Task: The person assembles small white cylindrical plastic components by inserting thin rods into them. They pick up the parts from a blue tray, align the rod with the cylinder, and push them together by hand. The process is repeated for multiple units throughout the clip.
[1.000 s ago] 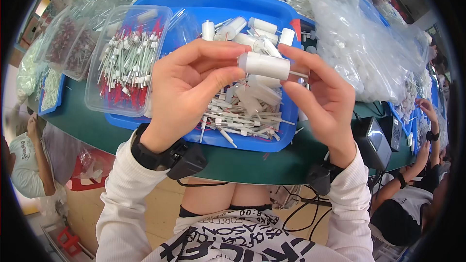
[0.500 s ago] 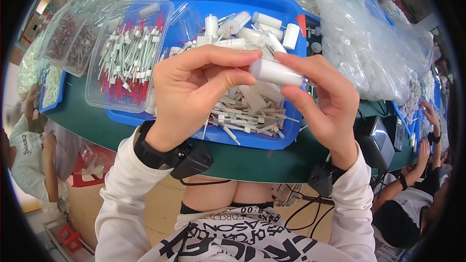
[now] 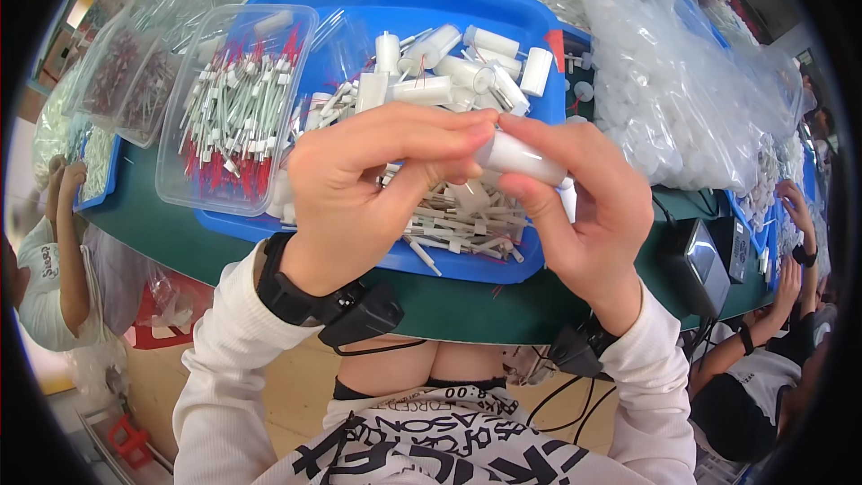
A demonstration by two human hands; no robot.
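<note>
Above a blue tray [image 3: 377,2], my right hand [image 3: 593,202] grips a white plastic cylinder [image 3: 523,160] between thumb and fingers, tilted down to the right. My left hand [image 3: 355,175] is pinched closed against the cylinder's left end. Whatever its fingertips hold is hidden. Behind the hands, more white cylinders [image 3: 536,72] lie loose in the tray. Thin white rods [image 3: 458,229] are heaped in its near part. A clear plastic box [image 3: 171,181] overlaps the tray's left side, full of thin rods with red wires [image 3: 242,108].
On the green table [image 3: 449,328], a clear bag of white parts [image 3: 642,126] stands right of the tray. A dark box-shaped device [image 3: 699,268] with cables sits at the right front. Co-workers' hands show at far left [image 3: 70,181] and far right [image 3: 792,205].
Both hands have shifted slightly, the right one to the left and down. The left fingertips have closed together at the cylinder's end, and the cylinder tilts a little more.
</note>
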